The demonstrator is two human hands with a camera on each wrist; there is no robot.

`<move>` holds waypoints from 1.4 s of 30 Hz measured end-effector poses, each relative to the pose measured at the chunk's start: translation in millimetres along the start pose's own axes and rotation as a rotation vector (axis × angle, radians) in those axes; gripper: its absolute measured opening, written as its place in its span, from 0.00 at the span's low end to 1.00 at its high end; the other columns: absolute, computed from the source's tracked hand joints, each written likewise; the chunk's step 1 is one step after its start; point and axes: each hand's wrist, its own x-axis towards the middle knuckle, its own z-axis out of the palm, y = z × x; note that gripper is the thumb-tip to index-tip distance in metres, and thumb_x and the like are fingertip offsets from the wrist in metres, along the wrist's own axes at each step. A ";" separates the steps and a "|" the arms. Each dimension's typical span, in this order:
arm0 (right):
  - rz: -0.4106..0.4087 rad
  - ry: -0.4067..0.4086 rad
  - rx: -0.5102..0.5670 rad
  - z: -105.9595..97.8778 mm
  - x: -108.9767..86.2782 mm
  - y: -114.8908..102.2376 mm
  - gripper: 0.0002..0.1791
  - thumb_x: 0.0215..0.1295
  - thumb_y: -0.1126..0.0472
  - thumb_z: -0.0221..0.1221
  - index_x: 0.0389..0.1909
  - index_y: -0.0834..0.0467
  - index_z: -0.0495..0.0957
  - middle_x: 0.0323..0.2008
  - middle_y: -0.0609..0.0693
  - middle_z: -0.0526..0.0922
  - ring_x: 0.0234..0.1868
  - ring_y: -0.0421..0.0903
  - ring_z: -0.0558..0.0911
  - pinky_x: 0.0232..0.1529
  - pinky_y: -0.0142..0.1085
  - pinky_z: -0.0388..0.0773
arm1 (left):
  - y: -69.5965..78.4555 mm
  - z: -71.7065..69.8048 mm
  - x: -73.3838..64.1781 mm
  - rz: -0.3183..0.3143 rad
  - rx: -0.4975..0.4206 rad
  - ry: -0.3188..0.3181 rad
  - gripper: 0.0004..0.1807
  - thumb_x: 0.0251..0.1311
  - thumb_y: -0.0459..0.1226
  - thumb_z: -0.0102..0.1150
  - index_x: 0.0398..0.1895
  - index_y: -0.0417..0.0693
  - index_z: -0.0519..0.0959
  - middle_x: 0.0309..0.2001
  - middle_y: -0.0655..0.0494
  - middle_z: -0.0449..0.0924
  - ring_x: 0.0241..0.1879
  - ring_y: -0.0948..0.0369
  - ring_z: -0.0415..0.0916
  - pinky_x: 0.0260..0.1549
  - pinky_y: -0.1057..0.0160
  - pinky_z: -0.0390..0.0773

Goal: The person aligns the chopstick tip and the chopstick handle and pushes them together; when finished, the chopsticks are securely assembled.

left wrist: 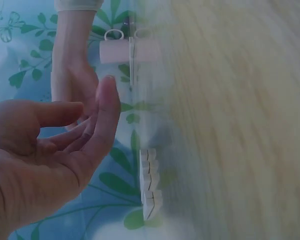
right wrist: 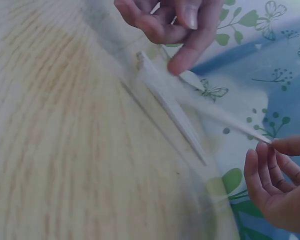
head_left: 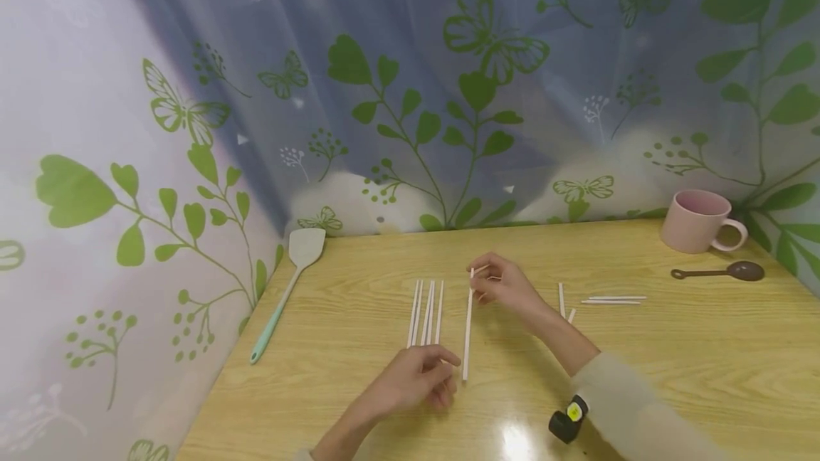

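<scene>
My right hand (head_left: 506,286) pinches one end of a white chopstick (head_left: 468,336) between thumb and fingers. In the right wrist view that hand (right wrist: 282,185) holds the chopstick tilted, its near end raised off the table. Just left of the chopstick's lower end is my left hand (head_left: 416,379), fingers loosely bent and holding nothing; the left wrist view shows a gap between its thumb and fingers. Several white chopsticks (head_left: 430,308) lie side by side beyond the left hand, which hides their near ends. Their squared ends (left wrist: 150,180) show in the left wrist view.
More white sticks (head_left: 615,300) lie crosswise at right, and others (head_left: 561,297) are partly hidden by the right forearm. A pink mug (head_left: 695,223) and brown spoon (head_left: 720,272) are far right. A spatula (head_left: 291,279) lies at left. Patterned curtains border the wooden table (head_left: 724,375).
</scene>
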 end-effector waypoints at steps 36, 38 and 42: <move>0.160 0.082 -0.022 28.9 44.7 33.2 0.17 0.74 0.70 0.56 0.60 0.72 0.70 0.42 0.63 0.82 0.29 0.45 0.84 0.34 0.38 0.87 | -7.0 -1.1 4.9 -0.097 -0.006 0.016 0.18 0.78 0.38 0.52 0.57 0.30 0.79 0.47 0.43 0.82 0.33 0.51 0.86 0.36 0.56 0.88; 0.166 0.082 -0.024 29.0 45.1 32.8 0.18 0.74 0.70 0.57 0.60 0.72 0.71 0.42 0.63 0.82 0.29 0.46 0.84 0.35 0.38 0.87 | -6.6 -1.2 4.7 -0.098 -0.008 0.017 0.19 0.78 0.38 0.52 0.58 0.29 0.79 0.48 0.42 0.82 0.33 0.51 0.86 0.36 0.56 0.88; 0.180 0.063 -0.034 28.5 45.3 31.6 0.19 0.75 0.68 0.56 0.62 0.72 0.72 0.43 0.62 0.82 0.32 0.48 0.85 0.37 0.39 0.87 | -6.9 -1.9 4.9 -0.092 -0.004 0.015 0.19 0.78 0.38 0.52 0.57 0.30 0.79 0.49 0.41 0.81 0.33 0.51 0.86 0.36 0.56 0.88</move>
